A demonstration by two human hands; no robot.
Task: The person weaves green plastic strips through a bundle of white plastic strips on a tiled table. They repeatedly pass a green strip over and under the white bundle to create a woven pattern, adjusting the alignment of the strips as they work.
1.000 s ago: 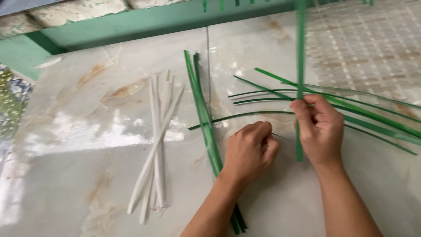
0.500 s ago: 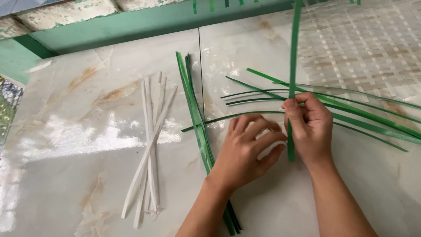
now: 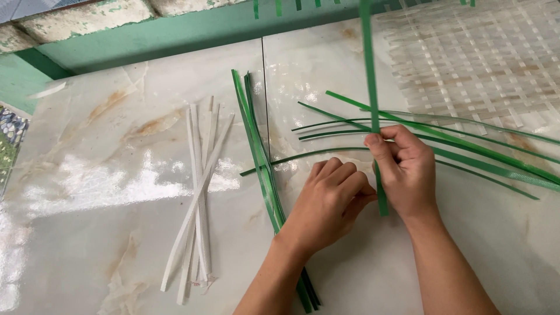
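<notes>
Hands had drawn closer together over the last second. Your left hand (image 3: 329, 201), which had been a loose fist just left of the upright green strip (image 3: 371, 111), slid in until its curled fingers lay beside your right hand (image 3: 405, 172). That right hand stayed pinched on the strip, thumb on top, holding it across the fanned green strips (image 3: 466, 146) on the marble floor (image 3: 105, 175). I could not tell whether the left hand gripped anything or only pressed down. The crossing strip sat slightly more upright than before. The green bundle (image 3: 256, 151), the white strips (image 3: 198, 186) and the pale woven mat (image 3: 478, 58) had not been disturbed.
</notes>
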